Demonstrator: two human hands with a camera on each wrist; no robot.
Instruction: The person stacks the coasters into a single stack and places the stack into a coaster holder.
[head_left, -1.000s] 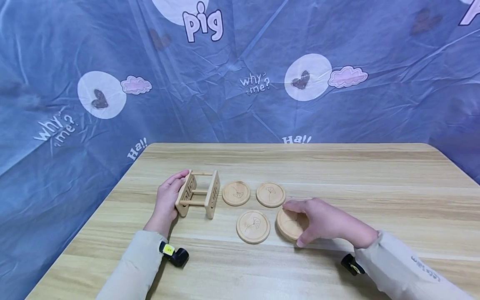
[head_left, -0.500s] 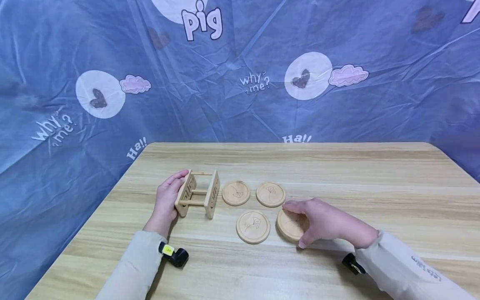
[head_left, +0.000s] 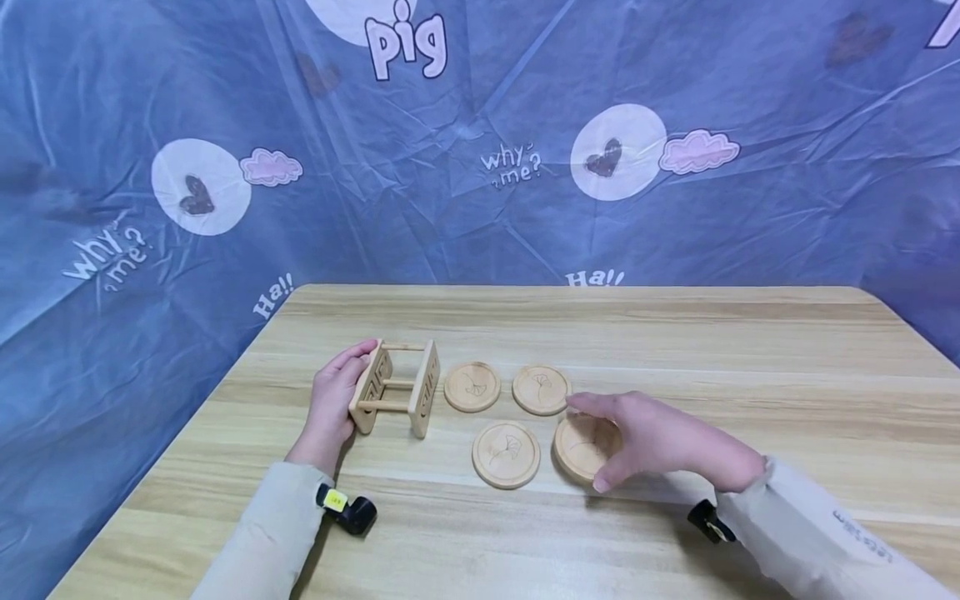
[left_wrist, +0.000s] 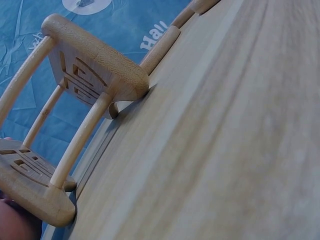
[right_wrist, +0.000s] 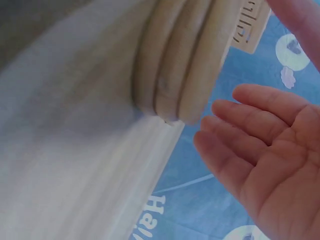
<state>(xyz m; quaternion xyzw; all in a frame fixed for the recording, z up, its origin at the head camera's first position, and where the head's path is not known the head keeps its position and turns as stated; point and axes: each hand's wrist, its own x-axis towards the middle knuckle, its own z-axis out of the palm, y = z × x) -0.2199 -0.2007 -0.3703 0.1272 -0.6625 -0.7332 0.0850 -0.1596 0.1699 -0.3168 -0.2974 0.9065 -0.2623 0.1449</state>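
My left hand (head_left: 332,408) holds the left side panel of a small wooden coaster rack (head_left: 425,392), which stands at the left. In the left wrist view the rack's carved panels (left_wrist: 85,75) and round rods show, with only bits of the hand visible. My right hand (head_left: 663,437) is spread around a stack of wooden coasters (head_left: 579,450). In the right wrist view the stack (right_wrist: 172,65) shows three layers, and the fingers stand apart from it. Single coasters engraved with leaves lie flat between rack and stack: one (head_left: 472,387) beside the rack, another (head_left: 542,389) to its right, a third (head_left: 506,454) nearer.
All of this stands on a wood-grain table (head_left: 675,333). A blue printed cloth (head_left: 450,217) hangs behind the far edge. Both wrists wear small black cameras, one (head_left: 358,515) on the left and one (head_left: 708,523) on the right.
My right hand has loosened from the coaster stack and shifted slightly right and up, with more of the stack's top showing. The left hand, rack and single coasters have stayed put.
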